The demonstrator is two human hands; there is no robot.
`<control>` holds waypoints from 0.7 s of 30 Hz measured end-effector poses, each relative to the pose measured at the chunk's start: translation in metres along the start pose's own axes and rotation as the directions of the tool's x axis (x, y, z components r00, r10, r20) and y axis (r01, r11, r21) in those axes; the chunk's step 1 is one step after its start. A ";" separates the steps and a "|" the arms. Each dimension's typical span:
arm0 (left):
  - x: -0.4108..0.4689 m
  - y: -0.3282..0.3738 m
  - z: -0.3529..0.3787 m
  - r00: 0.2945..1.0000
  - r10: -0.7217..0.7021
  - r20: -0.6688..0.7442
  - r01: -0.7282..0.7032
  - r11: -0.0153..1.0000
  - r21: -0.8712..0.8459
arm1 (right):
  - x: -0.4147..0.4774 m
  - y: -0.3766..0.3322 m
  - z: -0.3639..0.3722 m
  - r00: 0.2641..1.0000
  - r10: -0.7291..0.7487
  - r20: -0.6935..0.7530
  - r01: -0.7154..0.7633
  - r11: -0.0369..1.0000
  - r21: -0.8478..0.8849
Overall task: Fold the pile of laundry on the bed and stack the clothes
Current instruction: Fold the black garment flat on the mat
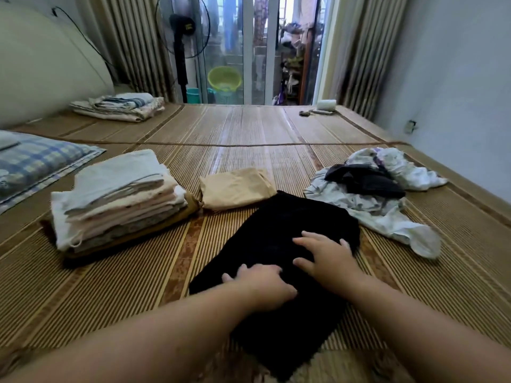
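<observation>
**Black garment: flattening ahead of the fold**

Woven mat (249,128) covers the bed and serves as the work surface; it looks firm and ribbed, so cloth should lie flat on it without sinking.

1. Black garment (290,217): spread lengthwise on the mat directly in front of the person, its far end just beside the other laundry. It appears thin, soft and light, with no stiffness of its own. Expect it to drape and crease when lifted. Take hold at an edge or at two corners, not mid-panel, and carry the fold over in one pass.
2. Folded stack (119,200): stands to the left, well apart from the black garment. It is the likely destination.
3. Unfolded pile (381,194): pale and dark items heaped to the right, not yet folded.
4. Tan folded piece (235,187): lies alone between stack and pile, touching the far end of the black garment.
5. Right hand (329,258): fingers spread wide, palm down on the cloth, gripping nothing.
6. Left hand (262,286): also flat on the cloth nearer the body, fingers extended; slight blur hides finer detail.
</observation>
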State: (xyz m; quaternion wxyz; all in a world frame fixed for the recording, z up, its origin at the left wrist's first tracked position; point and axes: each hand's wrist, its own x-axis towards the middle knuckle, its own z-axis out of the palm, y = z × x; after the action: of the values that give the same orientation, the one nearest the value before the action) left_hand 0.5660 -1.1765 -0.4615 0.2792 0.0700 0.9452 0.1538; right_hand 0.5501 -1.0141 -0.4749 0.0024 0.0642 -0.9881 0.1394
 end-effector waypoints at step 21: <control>-0.041 -0.111 -0.019 0.861 0.445 -0.245 -0.331 0.857 0.395 | -0.089 -0.049 -0.005 1.000 -0.015 0.018 0.016 0.998 -0.056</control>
State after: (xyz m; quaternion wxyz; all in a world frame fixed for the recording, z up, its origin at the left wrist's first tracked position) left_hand 0.5847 -1.2949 -0.4626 0.0647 0.2824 0.9557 0.0519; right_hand 0.6442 -1.0485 -0.4583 -0.0034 0.0731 -0.9911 0.1112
